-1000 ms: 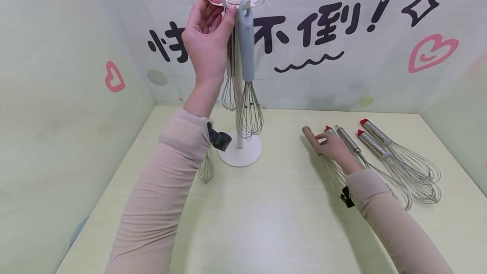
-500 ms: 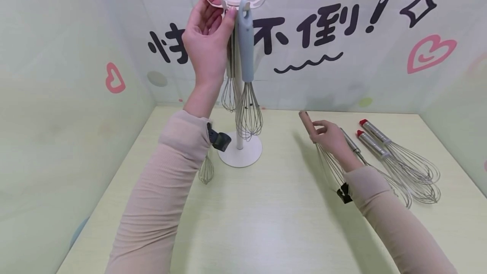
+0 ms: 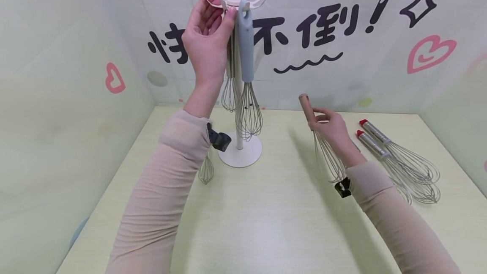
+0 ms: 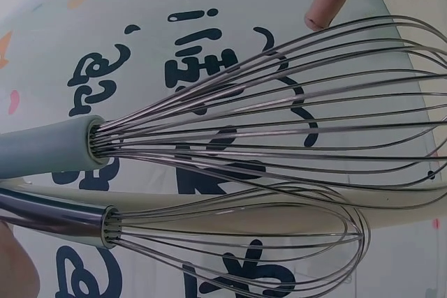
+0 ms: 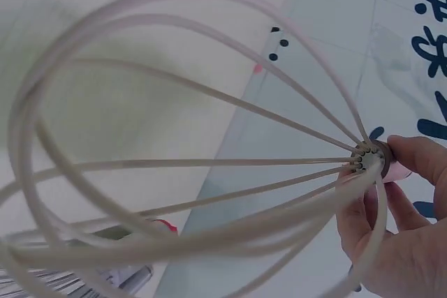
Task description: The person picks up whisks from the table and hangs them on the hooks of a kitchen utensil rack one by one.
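My left hand (image 3: 207,43) grips the top of a white hook stand (image 3: 240,157), thumb and fingers around a hook arm. From the stand hang a whisk with a light blue handle (image 3: 246,50) and a smaller whisk with a metal and pale handle (image 3: 231,60). Their wire loops fill the left wrist view. Over the right of the table, my right hand (image 3: 332,132) pinches a whisk by its brown handle (image 3: 306,107), handle end up and wires slanting down toward the wrist. The right wrist view shows thumb and fingers at the handle's collar (image 5: 383,158).
Two metal whisks with red ends (image 3: 374,145) lie on the table (image 3: 266,223) at right, a third partly hidden by the right arm. A small whisk's wire end (image 3: 206,170) shows beside the left sleeve. A printed backdrop (image 3: 323,79) stands behind.
My right hand has lifted the brown-handled whisk from the table, moving up and slightly left, and its handle has tipped more upright. My left hand has stayed at the stand's top.
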### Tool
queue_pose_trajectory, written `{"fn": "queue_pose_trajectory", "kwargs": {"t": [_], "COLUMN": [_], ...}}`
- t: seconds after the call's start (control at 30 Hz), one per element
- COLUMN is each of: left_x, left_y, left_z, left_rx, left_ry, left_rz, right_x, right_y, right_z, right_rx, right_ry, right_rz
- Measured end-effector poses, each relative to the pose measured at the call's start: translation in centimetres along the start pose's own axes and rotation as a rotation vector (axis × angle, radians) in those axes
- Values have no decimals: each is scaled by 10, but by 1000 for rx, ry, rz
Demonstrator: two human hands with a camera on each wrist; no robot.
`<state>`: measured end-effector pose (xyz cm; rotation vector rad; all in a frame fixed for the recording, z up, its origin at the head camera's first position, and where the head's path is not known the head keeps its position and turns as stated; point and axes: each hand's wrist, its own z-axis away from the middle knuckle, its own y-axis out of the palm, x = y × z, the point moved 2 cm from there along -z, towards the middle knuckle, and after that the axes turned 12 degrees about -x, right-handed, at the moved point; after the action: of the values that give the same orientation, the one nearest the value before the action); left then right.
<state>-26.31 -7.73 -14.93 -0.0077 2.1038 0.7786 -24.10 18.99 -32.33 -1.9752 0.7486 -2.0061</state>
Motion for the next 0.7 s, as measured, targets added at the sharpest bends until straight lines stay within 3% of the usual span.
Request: {"fn": "queue_pose_trajectory", "kwargs": {"t": [0.43,0.7], "left_x": [1,0], "left_y": [1,0], "left_z": [0,0], "left_rx": [-1,-3], "left_ry": [1,0], "left_rz": [-1,-2], "right_x": [32,59], "right_y": [-9,-15], "right_z": [5,11], "right_rx": [16,-35], "right_ry": [-19,-67], "right_rz": [-74,-112]}}
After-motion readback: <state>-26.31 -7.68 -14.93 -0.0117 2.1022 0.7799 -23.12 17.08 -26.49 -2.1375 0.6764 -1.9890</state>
